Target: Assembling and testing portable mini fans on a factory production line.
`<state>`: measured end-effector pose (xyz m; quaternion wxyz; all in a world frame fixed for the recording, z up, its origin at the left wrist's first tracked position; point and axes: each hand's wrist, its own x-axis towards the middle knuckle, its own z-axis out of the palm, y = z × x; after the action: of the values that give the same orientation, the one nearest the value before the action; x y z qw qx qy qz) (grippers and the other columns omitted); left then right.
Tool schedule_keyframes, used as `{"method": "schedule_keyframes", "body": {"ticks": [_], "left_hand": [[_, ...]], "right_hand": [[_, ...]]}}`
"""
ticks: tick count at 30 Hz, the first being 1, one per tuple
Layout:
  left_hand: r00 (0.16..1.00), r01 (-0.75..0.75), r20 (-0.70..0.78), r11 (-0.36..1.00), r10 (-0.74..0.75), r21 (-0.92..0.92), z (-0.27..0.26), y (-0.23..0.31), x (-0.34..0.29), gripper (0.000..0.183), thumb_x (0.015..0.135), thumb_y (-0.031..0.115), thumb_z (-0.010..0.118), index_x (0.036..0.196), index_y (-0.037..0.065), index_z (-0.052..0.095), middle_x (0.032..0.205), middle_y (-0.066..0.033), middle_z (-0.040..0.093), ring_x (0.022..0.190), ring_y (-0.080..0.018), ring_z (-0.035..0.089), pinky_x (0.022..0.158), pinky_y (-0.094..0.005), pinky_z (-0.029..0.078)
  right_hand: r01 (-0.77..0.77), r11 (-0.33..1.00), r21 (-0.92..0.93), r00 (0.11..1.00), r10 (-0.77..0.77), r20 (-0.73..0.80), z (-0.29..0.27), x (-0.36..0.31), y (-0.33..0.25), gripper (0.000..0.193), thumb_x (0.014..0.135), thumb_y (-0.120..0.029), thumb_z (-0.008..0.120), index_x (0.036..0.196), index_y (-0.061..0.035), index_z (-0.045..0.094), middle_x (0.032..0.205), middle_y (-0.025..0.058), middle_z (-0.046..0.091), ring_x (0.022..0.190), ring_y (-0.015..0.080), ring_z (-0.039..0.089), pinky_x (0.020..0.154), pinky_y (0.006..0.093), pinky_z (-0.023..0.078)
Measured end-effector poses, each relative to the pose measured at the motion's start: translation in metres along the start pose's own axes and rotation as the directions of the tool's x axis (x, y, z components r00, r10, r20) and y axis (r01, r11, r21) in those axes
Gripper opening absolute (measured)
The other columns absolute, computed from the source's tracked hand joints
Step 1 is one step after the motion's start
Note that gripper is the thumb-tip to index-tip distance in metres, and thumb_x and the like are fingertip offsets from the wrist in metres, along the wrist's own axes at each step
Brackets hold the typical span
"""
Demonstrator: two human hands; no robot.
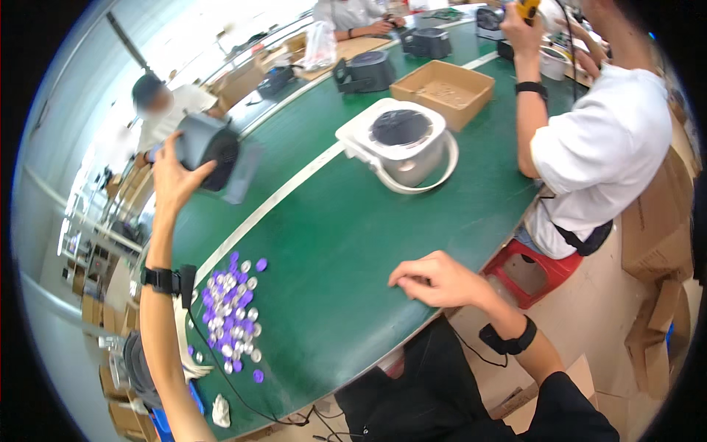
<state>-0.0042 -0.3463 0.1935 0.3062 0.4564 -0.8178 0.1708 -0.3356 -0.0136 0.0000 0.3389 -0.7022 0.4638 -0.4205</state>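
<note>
My left hand is raised at the left, its thumb and fingers spread around a grey plastic housing with a round black part on its side. The housing is tilted and blurred by motion. My right hand hovers over or rests at the near table edge, fingers loosely curled, a gap between thumb and forefinger, nothing visible in it. Beyond it stands a white bucket-like appliance body with a dark round opening and a white handle lowered in front. A scatter of purple and silver round caps lies nearest my left forearm.
The green table has a white line along it. A cardboard tray and grey housings stand farther back. At right a person in white works near a red stool. Another person is at left. A cable crosses the near table edge.
</note>
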Motion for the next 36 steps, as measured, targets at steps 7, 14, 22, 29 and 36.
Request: {"method": "schedule_keyframes", "body": {"ticks": [7, 14, 22, 29, 36], "left_hand": [[0.934, 0.349, -0.058, 0.861, -0.354, 0.37, 0.107, -0.16, -0.011, 0.097, 0.067, 0.056, 0.082, 0.151, 0.021, 0.046, 0.137, -0.0305, 0.055, 0.125, -0.0473, 0.055, 0.106, -0.0528, 0.044], [0.974, -0.054, -0.191, 0.945, 0.121, 0.324, 0.086, -0.134, -0.001, 0.068, 0.084, 0.048, 0.073, 0.13, 0.0, 0.061, 0.127, -0.0287, 0.063, 0.123, -0.0455, 0.055, 0.107, -0.0516, 0.042], [0.762, -0.422, 0.446, 0.882, 0.47, -0.209, -0.032, 0.187, -0.113, 0.027, 0.088, 0.031, 0.065, 0.085, 0.005, 0.069, 0.081, -0.0165, 0.071, 0.082, -0.037, 0.071, 0.074, -0.0471, 0.057], [0.641, -0.548, 0.483, 0.796, 0.596, -0.256, -0.021, 0.239, -0.15, 0.02, 0.08, 0.02, 0.069, 0.068, 0.004, 0.068, 0.067, -0.0171, 0.068, 0.062, -0.0355, 0.07, 0.054, -0.0431, 0.054], [0.724, -0.612, 0.267, 0.771, 0.636, -0.176, -0.008, 0.237, -0.167, 0.013, 0.079, 0.016, 0.068, 0.083, 0.004, 0.065, 0.073, -0.0149, 0.07, 0.067, -0.0299, 0.072, 0.052, -0.0408, 0.051]], "right_hand": [[0.04, 0.999, -0.013, 0.996, -0.04, -0.082, 0.006, 0.005, 0.004, 0.013, 0.09, -0.01, 0.061, 0.097, -0.0049, 0.07, 0.06, 0.0143, 0.062, 0.052, 0.0295, 0.061, 0.054, 0.0399, 0.047], [-0.027, 0.998, 0.05, 0.999, 0.029, -0.043, 0.0, 0.005, 0.0, 0.011, 0.093, -0.003, 0.06, 0.099, -0.0036, 0.07, 0.063, 0.0097, 0.063, 0.055, 0.0162, 0.064, 0.052, 0.0318, 0.049], [0.161, 0.986, -0.037, 0.972, -0.165, -0.168, 0.008, -0.004, -0.044, 0.014, 0.091, -0.003, 0.063, 0.1, 0.0011, 0.072, 0.073, 0.0065, 0.066, 0.063, 0.0153, 0.064, 0.058, 0.0282, 0.05], [0.782, 0.482, -0.394, 0.59, -0.777, 0.22, 0.089, 0.07, -0.177, 0.038, 0.079, -0.028, 0.08, 0.105, -0.0027, 0.07, 0.109, 0.0116, 0.064, 0.095, 0.031, 0.065, 0.078, 0.0428, 0.055], [0.725, 0.545, -0.421, 0.688, -0.607, 0.399, 0.104, 0.115, -0.159, 0.021, 0.089, -0.022, 0.073, 0.098, -0.0029, 0.073, 0.077, 0.0133, 0.068, 0.068, 0.031, 0.068, 0.064, 0.0413, 0.055]]}}
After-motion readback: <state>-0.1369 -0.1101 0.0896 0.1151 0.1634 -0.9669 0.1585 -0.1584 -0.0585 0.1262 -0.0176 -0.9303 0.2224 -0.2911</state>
